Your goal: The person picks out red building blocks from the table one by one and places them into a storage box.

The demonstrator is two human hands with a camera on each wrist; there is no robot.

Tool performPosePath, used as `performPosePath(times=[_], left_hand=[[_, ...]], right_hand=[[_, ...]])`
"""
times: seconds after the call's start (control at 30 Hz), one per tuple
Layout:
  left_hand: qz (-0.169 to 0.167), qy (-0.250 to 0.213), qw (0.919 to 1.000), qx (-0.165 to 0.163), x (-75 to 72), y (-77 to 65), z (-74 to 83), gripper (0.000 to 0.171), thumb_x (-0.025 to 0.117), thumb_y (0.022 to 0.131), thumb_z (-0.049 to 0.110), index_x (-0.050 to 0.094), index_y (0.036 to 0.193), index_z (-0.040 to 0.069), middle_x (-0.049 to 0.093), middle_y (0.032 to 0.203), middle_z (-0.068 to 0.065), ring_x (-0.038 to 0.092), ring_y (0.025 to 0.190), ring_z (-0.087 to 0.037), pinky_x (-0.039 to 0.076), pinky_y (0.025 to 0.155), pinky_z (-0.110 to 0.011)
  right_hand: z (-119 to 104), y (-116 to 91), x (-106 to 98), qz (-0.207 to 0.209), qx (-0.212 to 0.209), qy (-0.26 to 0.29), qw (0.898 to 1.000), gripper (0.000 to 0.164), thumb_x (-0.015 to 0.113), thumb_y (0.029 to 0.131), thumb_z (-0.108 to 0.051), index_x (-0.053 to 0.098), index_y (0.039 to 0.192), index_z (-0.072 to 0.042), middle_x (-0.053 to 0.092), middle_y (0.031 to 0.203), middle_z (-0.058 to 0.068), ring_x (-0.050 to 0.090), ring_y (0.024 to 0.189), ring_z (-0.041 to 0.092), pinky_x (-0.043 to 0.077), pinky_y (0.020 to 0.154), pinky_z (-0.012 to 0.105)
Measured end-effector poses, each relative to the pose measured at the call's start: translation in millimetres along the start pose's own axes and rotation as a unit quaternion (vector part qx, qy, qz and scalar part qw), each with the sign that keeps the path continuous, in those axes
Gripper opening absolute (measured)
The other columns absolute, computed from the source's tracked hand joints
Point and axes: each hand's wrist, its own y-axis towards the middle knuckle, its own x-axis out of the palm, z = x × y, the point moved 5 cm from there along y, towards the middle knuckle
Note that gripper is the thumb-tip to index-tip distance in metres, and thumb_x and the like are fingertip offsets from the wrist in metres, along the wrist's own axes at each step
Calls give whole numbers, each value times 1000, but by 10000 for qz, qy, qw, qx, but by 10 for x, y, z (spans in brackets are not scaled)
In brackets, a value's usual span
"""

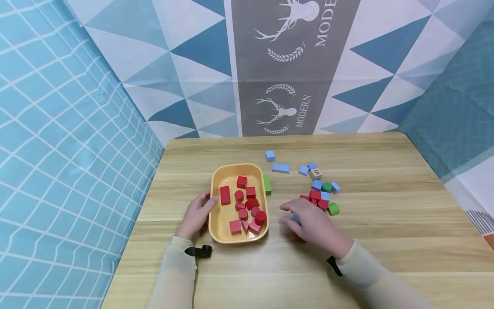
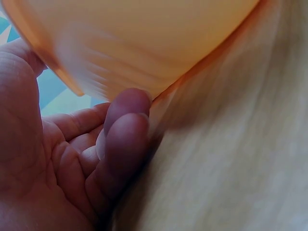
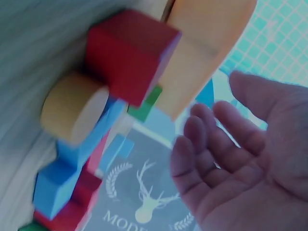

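Observation:
My left hand (image 1: 196,216) holds the left side of a yellow-orange tray (image 1: 221,221), thumb over the rim. In the left wrist view its fingers bend against the tray's outer wall (image 2: 144,43). Red blocks of several shapes lie inside, among them a rectangular block (image 1: 225,195) and a cylinder (image 1: 260,217). Right of the tray, my right hand (image 1: 314,221) hovers with loosely bent fingers and nothing in them. Beneath it, the right wrist view shows a red cube (image 3: 130,55), a plain wooden cylinder (image 3: 72,108) and blue blocks (image 3: 57,185).
Beyond the right hand lies a cluster of red, blue and green blocks, including a green cylinder (image 1: 333,209) and a lettered wooden cube (image 1: 316,173). A green block (image 1: 267,184) sits against the tray's right side. Farther back are blue blocks (image 1: 281,168).

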Motion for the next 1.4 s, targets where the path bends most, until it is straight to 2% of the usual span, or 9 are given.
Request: performPosePath(times=[0.17, 0.33, 0.43, 0.57, 0.83, 1.07, 1.4], left_hand=[[34, 64, 10000, -54, -3, -11, 3, 58, 59, 100, 37, 43, 146, 6, 49, 141, -15, 58, 111, -22, 52, 93, -44], [46, -35, 10000, -9, -3, 14, -37, 56, 60, 99, 37, 45, 144, 7, 52, 137, -14, 61, 106, -22, 55, 88, -42], [37, -33, 10000, 12, -4, 12, -35, 56, 60, 99, 37, 45, 144, 6, 53, 136, -14, 61, 106, -22, 56, 88, -42], [51, 24, 10000, -1, -9, 16, -49, 57, 60, 99, 38, 45, 144, 6, 52, 137, -15, 60, 107, -23, 54, 89, -43], [60, 47, 10000, 47, -6, 23, -43, 58, 60, 99, 38, 45, 144, 5, 51, 138, -16, 59, 109, -23, 53, 91, -44], [42, 83, 9995, 288, -5, 34, -25, 56, 59, 100, 34, 46, 144, 2, 53, 135, -18, 60, 107, -24, 54, 89, -44], [67, -41, 9997, 233, -6, 43, -56, 56, 60, 99, 35, 45, 144, 6, 55, 134, -14, 61, 105, -21, 56, 86, -40]], right_hand=[[78, -102, 51, -650, 151, -131, 9977, 41, 79, 85, -32, 69, 118, -11, 68, 107, 1, 58, 93, 13, 57, 80, 39], [119, -184, 147, -849, 8, -217, 9962, 41, 80, 84, -33, 70, 116, -11, 66, 96, -2, 52, 82, 11, 55, 73, 35], [134, -208, 207, -927, -25, -279, 9953, 39, 79, 84, -35, 70, 114, -13, 66, 96, -3, 53, 83, 10, 55, 74, 34], [134, -228, 274, -976, -93, -311, 9947, 38, 78, 85, -36, 70, 114, -14, 68, 101, -3, 56, 91, 12, 55, 81, 38], [138, -253, 324, -976, -38, -400, 9944, 39, 79, 84, -37, 69, 115, -14, 66, 100, -5, 55, 90, 12, 54, 82, 38], [148, -260, 314, -984, 19, -427, 9942, 41, 79, 83, -38, 69, 115, -14, 66, 103, -4, 55, 94, 13, 53, 86, 40], [214, -326, 236, -1063, 190, -362, 9935, 49, 86, 76, -36, 68, 116, -14, 65, 103, -3, 53, 90, 13, 54, 81, 39]])
